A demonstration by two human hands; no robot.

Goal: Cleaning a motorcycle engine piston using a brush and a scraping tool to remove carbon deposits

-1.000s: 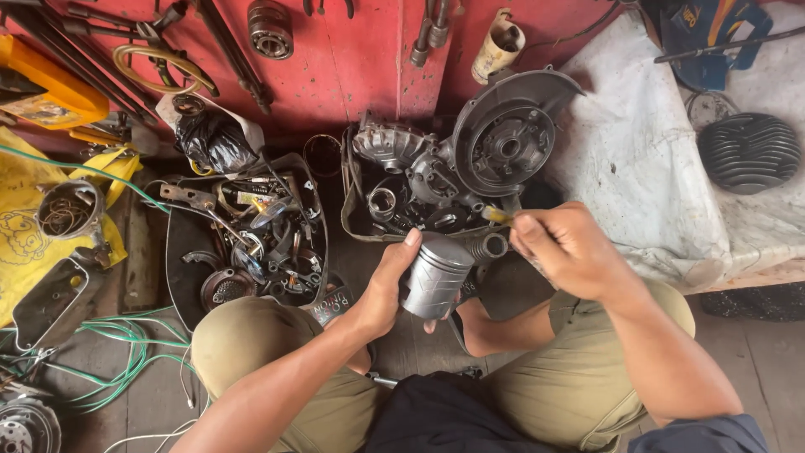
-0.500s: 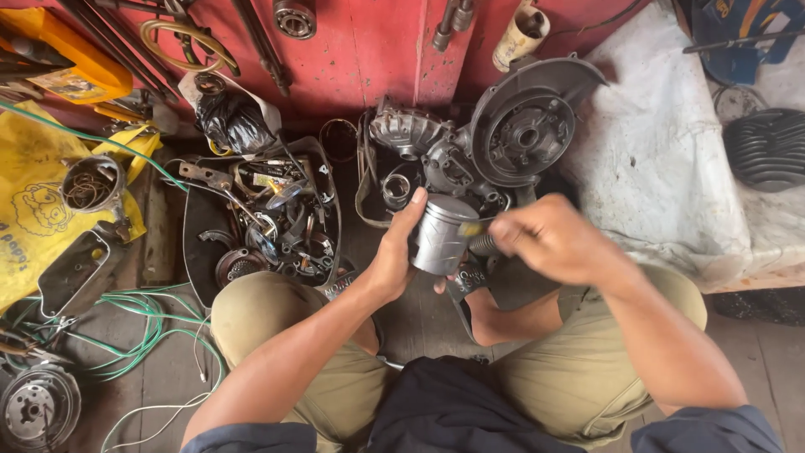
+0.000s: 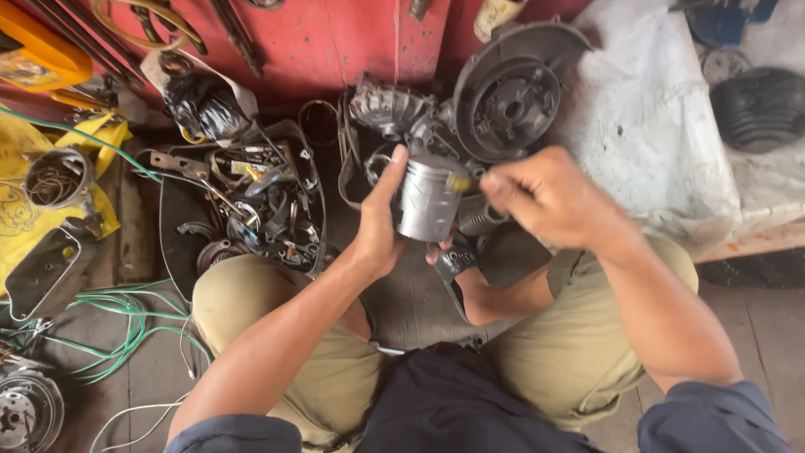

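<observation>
Workshop floor, grimy, with a red panel [image 3: 352,42] along the far edge. At centre, my left hand [image 3: 381,226] is wrapped around a grey metal piston [image 3: 428,200], thumb up its left side, fingers behind; the piston stands roughly upright above my knees. My right hand [image 3: 549,197] is pinched together at the piston's upper right rim, fingertips pressed on a small yellowish piece [image 3: 461,182] too blurred to identify. Just beyond the piston lies a dismantled engine casing [image 3: 507,96] with a round cover, touching the red panel. Left of it sits a dark tray of loose parts and springs [image 3: 243,210]. Farther left lie a yellow sheet [image 3: 21,210] and green wire [image 3: 117,315]. Right of the casing, a white cloth [image 3: 654,126] covers a raised surface bearing a black finned cylinder [image 3: 759,109].
</observation>
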